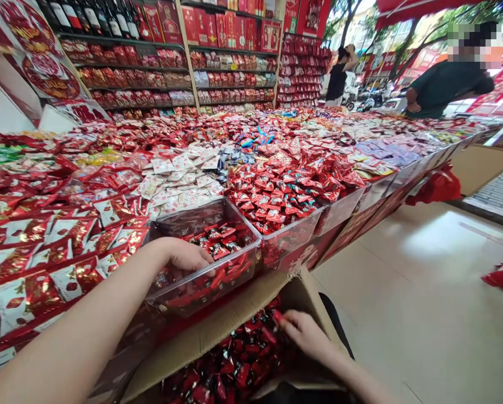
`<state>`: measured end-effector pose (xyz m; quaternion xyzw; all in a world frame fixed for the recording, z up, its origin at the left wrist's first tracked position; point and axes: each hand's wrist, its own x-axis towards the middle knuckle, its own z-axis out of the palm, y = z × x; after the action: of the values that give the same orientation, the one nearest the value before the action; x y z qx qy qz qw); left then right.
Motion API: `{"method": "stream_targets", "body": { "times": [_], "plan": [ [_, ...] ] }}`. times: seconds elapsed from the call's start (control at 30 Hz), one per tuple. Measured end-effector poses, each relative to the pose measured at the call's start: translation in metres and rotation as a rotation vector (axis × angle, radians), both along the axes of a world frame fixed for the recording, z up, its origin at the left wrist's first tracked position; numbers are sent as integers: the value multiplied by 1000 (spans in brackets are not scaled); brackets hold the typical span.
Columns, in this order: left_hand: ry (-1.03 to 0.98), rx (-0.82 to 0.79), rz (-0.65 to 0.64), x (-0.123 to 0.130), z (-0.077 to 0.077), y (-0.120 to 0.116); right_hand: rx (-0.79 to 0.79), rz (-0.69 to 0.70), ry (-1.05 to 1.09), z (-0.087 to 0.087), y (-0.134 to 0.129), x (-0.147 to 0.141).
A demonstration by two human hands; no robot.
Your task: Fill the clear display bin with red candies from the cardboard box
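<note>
My left hand (188,257) reaches over the front wall of a clear plastic bin (238,255), its fingers among red-wrapped candies (220,240); the fingertips are partly hidden behind the plastic, so their grip does not show. Below and to the right, my right hand (304,331) pinches a red-wrapped candy (278,317) between thumb and fingers. It is above the right part of an open cardboard box (221,331), which holds a heap of similar dark red candies (243,359).
Bins heaped with red candies (276,196), white packets (179,179) and red-white packets (70,241) spread beyond. Stocked shelves (142,70) stand behind. One person (444,84) is at the back right, another (337,78) farther off. Tiled floor (402,280) lies right.
</note>
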<state>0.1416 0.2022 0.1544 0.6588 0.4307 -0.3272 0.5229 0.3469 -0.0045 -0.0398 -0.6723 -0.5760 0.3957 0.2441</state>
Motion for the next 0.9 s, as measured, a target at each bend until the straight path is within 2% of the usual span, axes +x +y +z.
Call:
{"method": "stream_targets", "body": {
  "times": [0.1, 0.17, 0.3, 0.47, 0.6, 0.7, 0.9],
  "plan": [
    [15, 6, -8, 2, -1, 2, -121, -171, 556, 35, 5, 6],
    [26, 11, 2, 2, -1, 3, -143, -209, 756, 56, 8, 7],
    [30, 3, 24, 2, -1, 3, -154, -217, 811, 84, 9, 4],
    [30, 2, 27, 1, -1, 3, -79, -259, 787, 94, 9, -4],
    [1, -7, 20, 0, 0, 0, 46, -103, 591, 94, 0, -14],
    [-9, -15, 13, -1, 1, -1, 16, 70, 435, 93, -11, -22],
    [0, 9, -3, -2, 3, -2, -205, 427, 603, 95, -21, -25]
  ]
}}
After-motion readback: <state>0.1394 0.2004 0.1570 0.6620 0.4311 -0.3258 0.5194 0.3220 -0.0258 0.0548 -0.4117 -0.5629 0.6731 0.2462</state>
